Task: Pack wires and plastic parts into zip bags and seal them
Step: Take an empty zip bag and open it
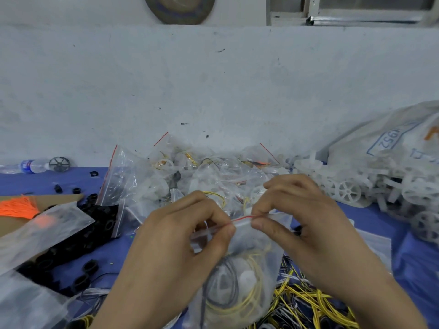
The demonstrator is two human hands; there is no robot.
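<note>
The fingers [223,227] of the left hand [180,236] and of the right hand [301,217] are clamped side by side on the red-lined top edge of a zip bag [249,262]. Yellow and dark wires [256,281] are seen inside it, and it is held above loose wires [308,302] on the blue surface [408,257]. Filled bags [190,172] are heaped just behind, with white plastic wheels [346,191] to the right and black rings [90,224] to the left

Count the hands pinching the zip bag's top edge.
2: the left hand pinches the zip bag left of centre; the right hand pinches right of centre. None seems hidden.
</note>
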